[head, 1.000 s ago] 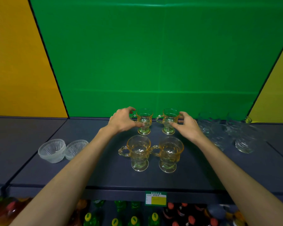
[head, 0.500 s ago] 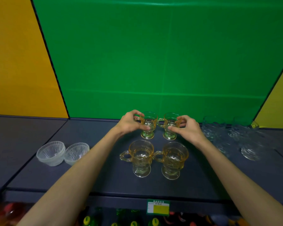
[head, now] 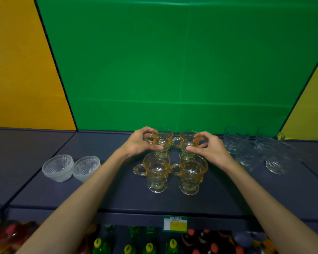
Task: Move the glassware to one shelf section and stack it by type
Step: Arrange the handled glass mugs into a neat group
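Amber footed glass mugs stand in a square on the dark shelf [head: 218, 195]. My left hand [head: 138, 143] grips the back left mug [head: 162, 139]. My right hand [head: 211, 148] grips the back right mug [head: 188, 141]. Both back mugs are held close behind the front left mug [head: 155, 171] and the front right mug [head: 191, 174], which stand free with their handles pointing left. Whether the back mugs rest on the shelf or hang just above it I cannot tell.
Two ribbed clear bowls [head: 70, 167] sit at the shelf's left. Several clear patterned tumblers [head: 253, 147] crowd the right side. A green panel rises behind the shelf. A price tag [head: 175, 223] hangs on the front edge, with bottles [head: 149, 247] on the shelf below.
Both hands have drawn the two back mugs toward me, until they sit right behind the front pair. The view has shifted slightly.
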`<state>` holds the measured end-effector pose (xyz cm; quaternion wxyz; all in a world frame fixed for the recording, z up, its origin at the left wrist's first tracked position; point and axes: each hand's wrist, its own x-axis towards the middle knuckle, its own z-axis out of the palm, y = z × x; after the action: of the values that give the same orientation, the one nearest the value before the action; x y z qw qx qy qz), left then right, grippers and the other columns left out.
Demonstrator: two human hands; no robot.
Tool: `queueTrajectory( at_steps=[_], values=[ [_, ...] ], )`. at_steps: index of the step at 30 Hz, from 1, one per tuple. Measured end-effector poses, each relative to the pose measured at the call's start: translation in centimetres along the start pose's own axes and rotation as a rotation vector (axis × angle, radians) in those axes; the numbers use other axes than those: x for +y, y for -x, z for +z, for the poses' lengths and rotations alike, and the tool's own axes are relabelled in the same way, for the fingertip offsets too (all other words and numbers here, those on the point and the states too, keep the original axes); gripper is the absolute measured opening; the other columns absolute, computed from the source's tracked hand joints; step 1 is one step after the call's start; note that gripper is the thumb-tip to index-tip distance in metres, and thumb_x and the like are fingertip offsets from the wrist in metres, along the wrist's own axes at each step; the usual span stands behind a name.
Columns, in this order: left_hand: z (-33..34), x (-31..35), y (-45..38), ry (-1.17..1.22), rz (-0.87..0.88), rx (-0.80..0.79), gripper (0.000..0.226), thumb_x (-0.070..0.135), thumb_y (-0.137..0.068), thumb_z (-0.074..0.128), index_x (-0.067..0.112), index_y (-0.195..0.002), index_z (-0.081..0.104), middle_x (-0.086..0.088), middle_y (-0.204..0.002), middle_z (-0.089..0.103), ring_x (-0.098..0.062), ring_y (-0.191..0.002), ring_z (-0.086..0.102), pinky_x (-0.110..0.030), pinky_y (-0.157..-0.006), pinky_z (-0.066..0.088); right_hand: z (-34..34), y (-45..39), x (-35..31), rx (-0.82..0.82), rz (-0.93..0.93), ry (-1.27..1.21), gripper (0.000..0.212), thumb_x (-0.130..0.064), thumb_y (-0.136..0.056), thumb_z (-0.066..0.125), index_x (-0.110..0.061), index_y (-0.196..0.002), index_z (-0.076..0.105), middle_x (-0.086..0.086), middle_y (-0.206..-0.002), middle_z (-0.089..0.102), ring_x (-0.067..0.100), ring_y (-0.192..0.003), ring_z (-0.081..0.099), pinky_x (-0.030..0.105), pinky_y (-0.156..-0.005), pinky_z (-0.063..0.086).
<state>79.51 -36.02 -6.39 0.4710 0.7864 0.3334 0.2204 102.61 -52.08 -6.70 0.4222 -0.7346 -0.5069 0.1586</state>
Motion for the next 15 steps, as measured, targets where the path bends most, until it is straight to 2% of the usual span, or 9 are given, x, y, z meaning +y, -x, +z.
queueTrajectory(
  at_steps=[3,6,9,12,15],
  values=[
    [0.0,-0.3,0.9,-0.011,0.027,0.01,0.066,0.026,-0.061,0.092,0.025,-0.119,0.061,0.006,-0.112,0.072,-0.005,-0.096,0.071,-0.023,-0.09,0.053,-0.1,0.5,-0.2,0.0,-0.013,0.021,0.069,-0.048,-0.062,0.087,-0.02,-0.12,0.06,-0.013,-0.104,0.062,0.01,-0.083,0.068,0.033,-0.077,0.058],
    [-0.1,-0.1,1.7,-0.033,0.057,0.021,0.069,0.026,-0.061,0.092,0.019,-0.123,0.062,0.009,-0.108,0.073,0.003,-0.091,0.07,-0.015,-0.083,0.054,-0.2,0.6,-0.4,-0.013,-0.014,0.037,0.071,-0.044,-0.061,0.089,-0.019,-0.121,0.06,-0.013,-0.102,0.063,0.007,-0.081,0.068,0.026,-0.072,0.056],
    [-0.1,-0.1,2.3,-0.018,0.063,0.022,0.074,0.031,-0.056,0.089,0.018,-0.124,0.062,0.008,-0.108,0.073,0.0,-0.092,0.071,-0.015,-0.082,0.055,-0.3,0.8,-0.5,-0.079,-0.004,0.04,0.076,-0.031,-0.062,0.091,-0.017,-0.128,0.058,-0.009,-0.108,0.065,0.003,-0.084,0.067,0.015,-0.064,0.051],
    [0.0,-0.3,2.9,-0.004,0.069,0.038,0.072,0.033,-0.056,0.089,0.021,-0.122,0.063,0.008,-0.109,0.073,-0.003,-0.096,0.071,-0.017,-0.083,0.055,-0.3,1.2,-0.5,-0.116,-0.003,0.039,0.074,-0.023,-0.065,0.091,-0.018,-0.131,0.056,-0.009,-0.112,0.065,0.0,-0.088,0.065,0.014,-0.061,0.049],
    [0.0,-0.5,3.2,0.03,0.051,0.033,0.063,0.023,-0.065,0.089,0.024,-0.122,0.063,0.009,-0.108,0.073,-0.004,-0.1,0.07,-0.017,-0.076,0.057,-0.3,1.6,-0.5,-0.111,-0.01,0.03,0.068,-0.023,-0.067,0.09,-0.021,-0.127,0.058,-0.009,-0.114,0.065,0.001,-0.089,0.064,0.014,-0.06,0.047]
  ],
)
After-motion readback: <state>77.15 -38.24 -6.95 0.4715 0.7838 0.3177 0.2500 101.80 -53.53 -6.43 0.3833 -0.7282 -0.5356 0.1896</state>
